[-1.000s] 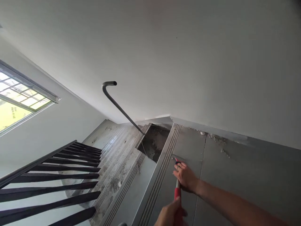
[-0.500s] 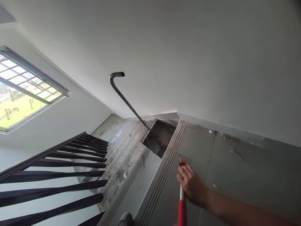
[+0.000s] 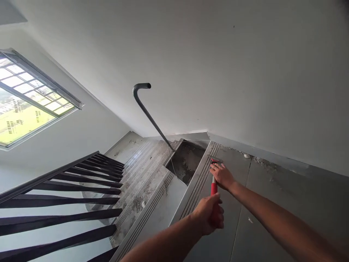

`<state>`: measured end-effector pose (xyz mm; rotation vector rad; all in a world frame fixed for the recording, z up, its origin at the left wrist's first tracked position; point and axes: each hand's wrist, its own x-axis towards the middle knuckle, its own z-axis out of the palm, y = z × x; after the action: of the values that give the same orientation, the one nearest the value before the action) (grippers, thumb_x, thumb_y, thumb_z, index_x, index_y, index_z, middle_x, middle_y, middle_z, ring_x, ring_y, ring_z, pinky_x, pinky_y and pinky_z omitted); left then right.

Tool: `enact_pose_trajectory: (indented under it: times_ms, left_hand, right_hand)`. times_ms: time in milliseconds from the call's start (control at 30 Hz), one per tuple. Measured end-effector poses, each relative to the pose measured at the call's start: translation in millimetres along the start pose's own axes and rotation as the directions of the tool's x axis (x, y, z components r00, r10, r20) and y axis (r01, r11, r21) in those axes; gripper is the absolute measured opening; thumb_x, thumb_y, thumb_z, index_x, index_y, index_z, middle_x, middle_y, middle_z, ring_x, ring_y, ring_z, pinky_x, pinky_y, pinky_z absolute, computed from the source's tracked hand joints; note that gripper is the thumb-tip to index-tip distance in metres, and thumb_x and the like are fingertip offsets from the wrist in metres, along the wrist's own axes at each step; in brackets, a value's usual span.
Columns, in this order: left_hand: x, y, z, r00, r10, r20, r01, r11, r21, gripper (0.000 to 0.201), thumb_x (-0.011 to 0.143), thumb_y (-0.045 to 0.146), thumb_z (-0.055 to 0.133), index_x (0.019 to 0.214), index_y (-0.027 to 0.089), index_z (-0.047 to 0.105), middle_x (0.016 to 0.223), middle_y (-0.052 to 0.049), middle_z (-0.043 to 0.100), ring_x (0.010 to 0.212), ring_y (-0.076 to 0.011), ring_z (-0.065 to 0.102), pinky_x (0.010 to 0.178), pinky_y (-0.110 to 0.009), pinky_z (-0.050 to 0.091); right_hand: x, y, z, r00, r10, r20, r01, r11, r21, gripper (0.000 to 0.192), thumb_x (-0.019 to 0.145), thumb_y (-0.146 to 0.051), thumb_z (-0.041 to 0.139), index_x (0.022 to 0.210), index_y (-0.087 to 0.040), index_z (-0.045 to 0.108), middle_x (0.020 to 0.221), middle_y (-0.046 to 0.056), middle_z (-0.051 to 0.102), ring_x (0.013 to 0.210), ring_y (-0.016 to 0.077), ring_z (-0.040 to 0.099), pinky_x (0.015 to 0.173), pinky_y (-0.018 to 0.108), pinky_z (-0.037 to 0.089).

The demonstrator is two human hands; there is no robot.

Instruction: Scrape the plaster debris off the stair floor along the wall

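The grey tiled stair tread (image 3: 234, 203) fills the lower right, with its grooved nosing (image 3: 195, 185) running from about 7 o'clock up toward 1 o'clock. Beyond the nosing, at roughly 11 o'clock from the hands, lies an opening (image 3: 184, 163) where a tile is missing, dirty inside. A bent metal bar (image 3: 151, 116) stands out of its far edge, hook end up. The dark balusters (image 3: 68, 203) sit at 9 o'clock, and the window (image 3: 27, 105) is above them.

The scraper (image 3: 214, 182) lies on the tread just inside the nosing. Its long axis runs from 6 o'clock to 12 o'clock, with the metal blade (image 3: 215, 159) pointing away from the person toward the wall.

The left hand (image 3: 208, 214) is clenched around the lower end of the red handle. The right hand (image 3: 222, 175) rests palm down over the shaft just behind the blade, fingers spread, pressing rather than wrapping.

The tool looks light and stiff, a rigid shaft with a thin, probably sharp blade. It is best held as it is now: one hand low on the handle for push, the other near the head for downward pressure, clear of the blade edge.
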<state>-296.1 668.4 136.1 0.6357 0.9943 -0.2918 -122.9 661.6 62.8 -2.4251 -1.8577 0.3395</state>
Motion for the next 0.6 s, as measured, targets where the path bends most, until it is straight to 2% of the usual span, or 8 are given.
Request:
enact_pose_trajectory:
  times_ms: [67, 167, 233, 300, 367, 467, 533, 600]
  left_hand:
    - [-15.0, -18.6, -9.9, 0.995, -0.009, -0.098, 0.009, 1.000, 0.005, 0.028, 0.071, 0.044, 0.058, 0.077, 0.020, 0.045, 0.049, 0.007, 0.041, 0.036, -0.0069, 0.036, 0.039, -0.020, 0.030]
    - [-46.7, -50.8, -39.9, 0.974, -0.087, -0.209, 0.098, 0.994, 0.044, 0.023, 0.071, 0.039, 0.062, 0.075, 0.022, 0.049, 0.052, 0.004, 0.045, 0.043, -0.0095, 0.042, 0.040, -0.021, 0.033]
    - [-60.5, -59.2, -57.1, 0.964, -0.121, -0.238, 0.136, 0.989, 0.048, 0.022, 0.077, 0.042, 0.055, 0.081, 0.020, 0.052, 0.061, 0.001, 0.051, 0.049, -0.0094, 0.046, 0.043, -0.022, 0.037]
    - [-62.9, -55.8, -65.3, 0.959, -0.138, -0.248, 0.153, 0.987, 0.043, 0.029, 0.082, 0.046, 0.046, 0.087, 0.018, 0.053, 0.066, 0.001, 0.054, 0.052, -0.0083, 0.047, 0.045, -0.021, 0.040]
    - [-55.9, -45.3, -64.1, 0.955, -0.161, -0.248, 0.176, 0.984, 0.037, 0.035, 0.081, 0.052, 0.043, 0.084, 0.019, 0.053, 0.061, 0.001, 0.051, 0.048, -0.0093, 0.047, 0.040, -0.020, 0.037]
    - [-39.7, -23.5, -50.9, 0.957, -0.191, -0.220, 0.200, 0.980, 0.021, 0.043, 0.074, 0.063, 0.043, 0.070, 0.020, 0.049, 0.044, 0.004, 0.040, 0.035, -0.0094, 0.037, 0.032, -0.018, 0.026]
    - [-34.9, -9.4, -41.5, 0.957, -0.228, -0.178, 0.231, 0.973, -0.004, 0.048, 0.071, 0.068, 0.041, 0.065, 0.020, 0.044, 0.042, 0.005, 0.036, 0.031, -0.0071, 0.030, 0.031, -0.018, 0.024]
    - [-41.6, -2.2, -37.4, 0.951, -0.252, -0.181, 0.259, 0.966, 0.011, 0.051, 0.069, 0.070, 0.040, 0.063, 0.019, 0.042, 0.044, 0.005, 0.037, 0.032, -0.0060, 0.030, 0.032, -0.019, 0.026]
  right_hand:
    - [-18.9, -28.9, 7.0, 0.998, -0.060, -0.011, 0.060, 0.998, 0.025, 0.035, 0.085, -0.019, 0.033, 0.105, -0.012, 0.061, 0.126, 0.016, 0.050, 0.117, 0.0300, 0.042, 0.097, 0.050, 0.029]
    - [-61.1, -103.7, 31.3, 0.957, -0.289, 0.003, 0.289, 0.955, 0.064, 0.038, 0.081, -0.025, 0.041, 0.110, -0.007, 0.058, 0.124, 0.024, 0.049, 0.117, 0.0358, 0.041, 0.097, 0.056, 0.024]
    - [-81.3, -148.2, 47.8, 0.914, -0.402, 0.055, 0.395, 0.913, 0.103, 0.039, 0.079, -0.027, 0.044, 0.107, -0.004, 0.059, 0.118, 0.027, 0.052, 0.114, 0.0376, 0.044, 0.096, 0.058, 0.024]
    - [-84.4, -167.4, 57.8, 0.899, -0.426, 0.101, 0.411, 0.901, 0.141, 0.039, 0.078, -0.027, 0.044, 0.106, -0.003, 0.059, 0.117, 0.028, 0.052, 0.112, 0.0378, 0.045, 0.094, 0.057, 0.027]
    - [-67.8, -154.2, 57.9, 0.927, -0.359, 0.111, 0.341, 0.928, 0.154, 0.037, 0.079, -0.023, 0.041, 0.106, -0.005, 0.059, 0.118, 0.027, 0.052, 0.114, 0.0359, 0.045, 0.094, 0.055, 0.029]
    - [-21.4, -96.9, 41.3, 0.969, -0.234, 0.081, 0.221, 0.965, 0.143, 0.034, 0.082, -0.018, 0.034, 0.099, -0.007, 0.062, 0.113, 0.022, 0.056, 0.114, 0.0309, 0.045, 0.094, 0.048, 0.031]
    - [3.6, -65.9, 27.1, 0.982, -0.182, 0.053, 0.173, 0.974, 0.144, 0.034, 0.083, -0.017, 0.033, 0.097, -0.008, 0.063, 0.113, 0.020, 0.057, 0.116, 0.0286, 0.043, 0.094, 0.044, 0.033]
    - [8.7, -62.1, 20.7, 0.988, -0.141, 0.054, 0.132, 0.979, 0.155, 0.035, 0.084, -0.017, 0.031, 0.099, -0.008, 0.062, 0.116, 0.019, 0.055, 0.118, 0.0278, 0.041, 0.094, 0.042, 0.034]
